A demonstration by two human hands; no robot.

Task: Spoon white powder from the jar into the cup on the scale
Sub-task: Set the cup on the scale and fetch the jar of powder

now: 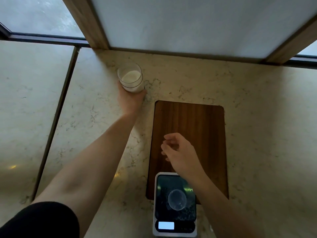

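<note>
A clear glass jar [130, 77] holding white powder stands far back on the marble counter. My left hand [131, 100] reaches out and grips its near side. A digital scale [175, 205] sits at the near edge with its display lit. A small clear cup [177, 199] rests on the scale's dark platform. My right hand [179, 150] hovers above the wooden board, fingers loosely curled and apart, holding nothing that I can see. No spoon is visible.
A dark wooden cutting board [197, 131] lies on the counter [257, 117], its near end under the scale. A wood-framed panel [188, 23] rises behind the counter. A dark seam [56, 117] runs along the left.
</note>
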